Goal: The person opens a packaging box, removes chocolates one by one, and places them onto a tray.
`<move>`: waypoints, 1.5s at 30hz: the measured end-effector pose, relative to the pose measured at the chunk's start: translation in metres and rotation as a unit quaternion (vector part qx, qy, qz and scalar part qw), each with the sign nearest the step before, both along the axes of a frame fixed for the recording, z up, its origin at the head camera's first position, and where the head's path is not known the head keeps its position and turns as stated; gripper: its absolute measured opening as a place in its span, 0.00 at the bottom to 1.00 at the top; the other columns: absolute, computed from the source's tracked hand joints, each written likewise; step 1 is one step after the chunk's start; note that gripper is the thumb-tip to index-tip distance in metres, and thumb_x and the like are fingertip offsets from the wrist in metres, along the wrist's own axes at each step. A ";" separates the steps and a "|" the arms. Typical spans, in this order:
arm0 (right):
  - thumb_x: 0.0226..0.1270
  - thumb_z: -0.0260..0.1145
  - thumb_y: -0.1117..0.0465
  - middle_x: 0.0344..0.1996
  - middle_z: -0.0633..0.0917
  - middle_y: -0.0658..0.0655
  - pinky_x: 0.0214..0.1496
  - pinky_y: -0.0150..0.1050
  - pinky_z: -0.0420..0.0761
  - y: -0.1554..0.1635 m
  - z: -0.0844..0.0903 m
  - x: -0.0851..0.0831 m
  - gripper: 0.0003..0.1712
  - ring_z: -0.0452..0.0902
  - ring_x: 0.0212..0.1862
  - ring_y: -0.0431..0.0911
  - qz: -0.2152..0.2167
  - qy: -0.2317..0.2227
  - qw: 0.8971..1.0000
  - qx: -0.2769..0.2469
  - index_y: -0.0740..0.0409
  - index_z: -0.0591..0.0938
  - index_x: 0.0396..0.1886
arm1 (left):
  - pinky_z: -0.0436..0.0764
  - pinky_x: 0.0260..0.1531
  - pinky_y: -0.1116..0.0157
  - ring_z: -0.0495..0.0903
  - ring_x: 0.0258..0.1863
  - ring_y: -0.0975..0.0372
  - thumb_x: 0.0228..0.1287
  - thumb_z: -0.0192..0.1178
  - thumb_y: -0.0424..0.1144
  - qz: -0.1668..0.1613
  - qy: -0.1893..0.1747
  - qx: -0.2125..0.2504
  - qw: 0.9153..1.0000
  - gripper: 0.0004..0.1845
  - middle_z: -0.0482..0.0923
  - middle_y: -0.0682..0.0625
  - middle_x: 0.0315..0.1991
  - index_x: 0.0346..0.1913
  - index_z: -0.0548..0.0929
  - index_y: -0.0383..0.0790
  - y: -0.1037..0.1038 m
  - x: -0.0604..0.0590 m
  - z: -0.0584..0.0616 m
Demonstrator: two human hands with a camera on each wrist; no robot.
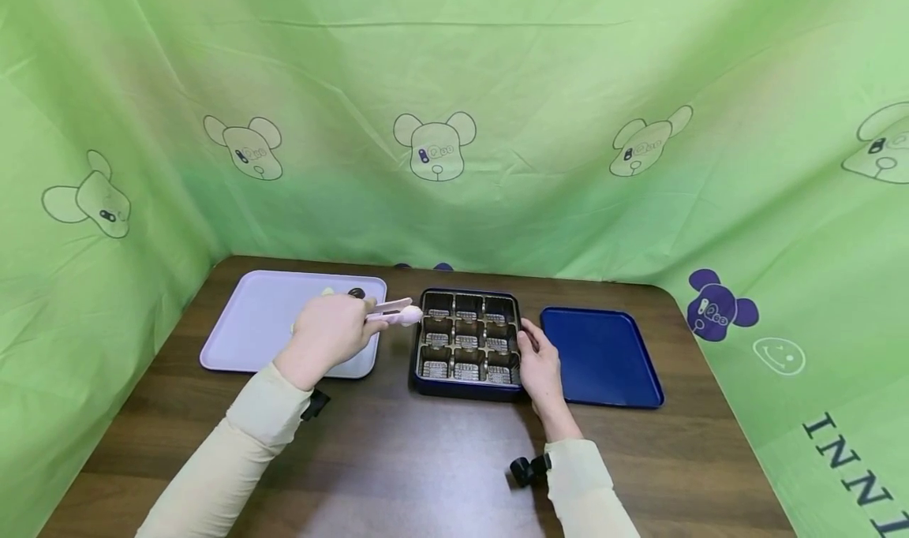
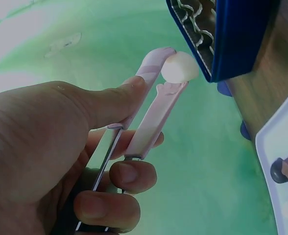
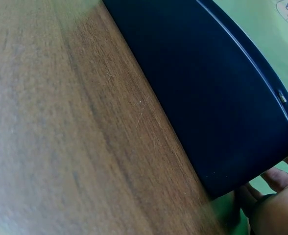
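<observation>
Left hand (image 1: pixel 328 333) grips pink tongs (image 1: pixel 389 311), thumb on the upper arm and fingers curled under the lower one; the tongs' tips pinch a small white round piece (image 1: pixel 410 315) — seen clearly in the left wrist view as a pale lump (image 2: pixel 180 67) squeezed between both tips; it hangs just beside the left edge of the dark blue compartment box (image 1: pixel 419 364), not yet over any cell. Right hand (image 1: pixel 540 364) rests against the box's right side, fingers loosely bent on the rim, steadying it; the right wrist view shows only the box wall (image 3: pixel 222 112) and a sliver of fingers, so how hard it holds cannot be told. The box has nine cells with ridged liners; their contents are too small to make out. Lavender tray (image 1: pixel 248 325) lies left of the box, with a dark piece (image 1: pixel 356 293) and a pale one near its far edge; a blue tray (image 1: pixel 604 356) lies to the right, near the box; all on a brown wooden table (image 1: pixel 426 459). Judgement: the piece looks light, soft and a bit squashy — likely to dent or slip under a hard squeeze; best held across its widest middle with gentle, even pressure on the tongs.
</observation>
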State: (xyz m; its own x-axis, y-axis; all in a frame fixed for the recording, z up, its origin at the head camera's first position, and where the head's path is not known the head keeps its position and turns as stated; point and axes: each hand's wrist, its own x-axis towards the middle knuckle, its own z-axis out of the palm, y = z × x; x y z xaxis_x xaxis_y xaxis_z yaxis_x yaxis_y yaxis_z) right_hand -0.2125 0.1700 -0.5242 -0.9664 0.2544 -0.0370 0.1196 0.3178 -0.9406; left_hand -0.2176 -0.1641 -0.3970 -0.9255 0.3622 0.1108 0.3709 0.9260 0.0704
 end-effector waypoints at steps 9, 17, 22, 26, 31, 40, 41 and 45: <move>0.82 0.53 0.59 0.67 0.75 0.66 0.69 0.52 0.69 -0.001 0.000 -0.001 0.24 0.69 0.69 0.56 -0.003 0.003 1.000 -0.009 0.59 0.70 0.73 | 0.78 0.21 0.47 0.81 0.27 0.49 0.67 0.63 0.58 0.024 -0.005 0.008 1.000 0.20 0.82 0.45 0.27 0.46 0.86 0.46 -0.018 0.003 -0.009; 0.82 0.53 0.61 0.66 0.76 0.66 0.67 0.49 0.71 -0.002 0.002 0.000 0.23 0.71 0.68 0.54 -0.006 0.007 1.000 -0.019 0.60 0.71 0.72 | 0.77 0.21 0.47 0.83 0.28 0.46 0.67 0.64 0.57 0.050 -0.033 0.015 0.998 0.19 0.84 0.40 0.31 0.49 0.87 0.46 -0.042 0.006 -0.020; 0.82 0.54 0.59 0.66 0.76 0.66 0.67 0.50 0.71 -0.002 0.002 -0.002 0.24 0.71 0.68 0.55 -0.006 0.004 1.000 -0.019 0.59 0.71 0.73 | 0.75 0.19 0.48 0.79 0.24 0.49 0.67 0.64 0.56 0.059 -0.038 0.017 0.997 0.16 0.80 0.44 0.26 0.39 0.85 0.45 -0.056 0.010 -0.026; 0.82 0.54 0.59 0.66 0.76 0.66 0.66 0.51 0.71 -0.002 0.001 -0.002 0.24 0.71 0.68 0.55 -0.005 0.001 1.000 -0.020 0.58 0.71 0.73 | 0.75 0.20 0.48 0.78 0.23 0.50 0.66 0.65 0.54 0.062 -0.043 0.024 0.997 0.15 0.78 0.47 0.25 0.31 0.82 0.46 -0.065 0.013 -0.031; 0.82 0.53 0.58 0.67 0.75 0.66 0.67 0.51 0.71 -0.001 0.001 -0.001 0.24 0.70 0.68 0.55 -0.004 -0.001 1.000 -0.021 0.59 0.70 0.73 | 0.74 0.19 0.48 0.78 0.21 0.49 0.64 0.67 0.55 0.071 -0.046 0.016 0.996 0.18 0.78 0.44 0.24 0.30 0.82 0.45 -0.072 0.019 -0.039; 0.82 0.53 0.58 0.67 0.75 0.66 0.67 0.51 0.70 -0.001 0.001 -0.001 0.24 0.70 0.68 0.56 -0.005 -0.001 1.000 -0.013 0.59 0.70 0.73 | 0.77 0.22 0.46 0.82 0.27 0.44 0.64 0.66 0.57 0.070 -0.056 0.009 0.996 0.20 0.83 0.38 0.28 0.33 0.85 0.42 -0.077 0.025 -0.053; 0.82 0.53 0.59 0.66 0.75 0.66 0.67 0.51 0.71 -0.001 0.001 -0.001 0.24 0.71 0.68 0.55 -0.005 0.000 1.000 -0.014 0.59 0.70 0.73 | 0.77 0.23 0.45 0.83 0.28 0.44 0.64 0.67 0.57 0.070 -0.055 0.010 0.996 0.20 0.83 0.38 0.28 0.32 0.84 0.42 -0.077 0.025 -0.054; 0.82 0.53 0.59 0.66 0.76 0.66 0.67 0.50 0.71 -0.001 0.000 -0.002 0.24 0.71 0.67 0.55 -0.005 0.002 1.000 -0.016 0.58 0.71 0.72 | 0.77 0.23 0.45 0.82 0.27 0.44 0.63 0.67 0.56 0.074 -0.057 0.012 0.996 0.20 0.82 0.38 0.27 0.29 0.82 0.42 -0.077 0.025 -0.060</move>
